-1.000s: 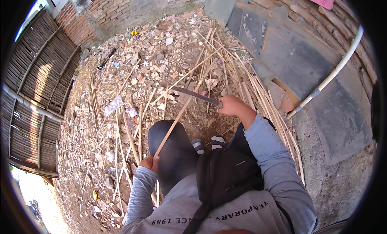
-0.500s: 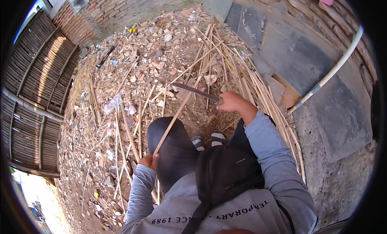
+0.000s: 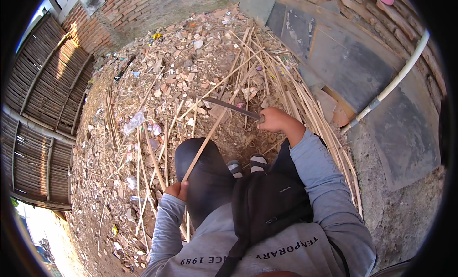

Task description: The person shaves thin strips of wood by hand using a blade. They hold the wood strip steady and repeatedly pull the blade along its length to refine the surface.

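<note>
Head view, as it reaches me far off, is mostly ground [image 3: 234, 146], earthy and strewn with rubble and litter. Slatted fence [image 3: 36, 103] bounds it on the left, and dark sheets [image 3: 348, 62] lie on the right. Nearer, the person crouches or sits low, a black bag [image 3: 272, 205] across the lap, with a loose pile of strips [image 3: 312, 115] running along the right side.

My attention goes to one pale strip [image 3: 202, 150], wood or bamboo, I cannot tell which. It slants from beside the left knee [image 3: 212, 177], over that leg, out toward the pile; its far end is lost to me among the clutter. Across its farther part lies the long blade of a knife [image 3: 231, 107], though from above I cannot tell whether edge and strip touch.

Right hand [image 3: 276, 120] has its fingers wrapped round the knife's handle; left hand [image 3: 176, 190] has its fingers clamped on the strip's near part, thumb along it.

I judge the step in hand to be setting or drawing the blade against the strip. To my mind the next move calls for a steady left grip, a controlled blade angle, and the leg well away from the edge.
</note>
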A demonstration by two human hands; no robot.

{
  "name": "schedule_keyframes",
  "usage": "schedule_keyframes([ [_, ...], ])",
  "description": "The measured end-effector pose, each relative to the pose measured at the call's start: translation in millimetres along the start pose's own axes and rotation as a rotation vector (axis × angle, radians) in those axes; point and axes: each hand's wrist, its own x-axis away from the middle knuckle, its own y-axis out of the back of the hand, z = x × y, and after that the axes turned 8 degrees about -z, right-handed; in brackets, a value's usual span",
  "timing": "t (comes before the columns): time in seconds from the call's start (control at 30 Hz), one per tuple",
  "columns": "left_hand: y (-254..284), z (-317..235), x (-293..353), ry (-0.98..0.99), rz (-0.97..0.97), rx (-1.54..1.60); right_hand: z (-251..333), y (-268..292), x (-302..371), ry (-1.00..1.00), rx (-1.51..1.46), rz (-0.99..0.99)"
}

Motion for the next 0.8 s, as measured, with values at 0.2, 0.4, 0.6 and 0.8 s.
schedule_keyframes([
  [0.2, 6, -6, 2, 0.031, 0.021, 0.042, 12, 2, 5, 0.045, -0.006, 0.048],
  [0.4, 7, -9, 1, 0.016, 0.041, 0.042, 0, 8, 2, -0.091, -0.017, 0.082],
  [0.6, 6, -3, 0, 0.026, 0.049, 0.049, 5, 10, 2, -0.061, 0.004, 0.079],
  [0.8, 6, -5, 1, 0.03, 0.039, 0.071, 6, 8, 3, -0.06, -0.02, 0.099],
])
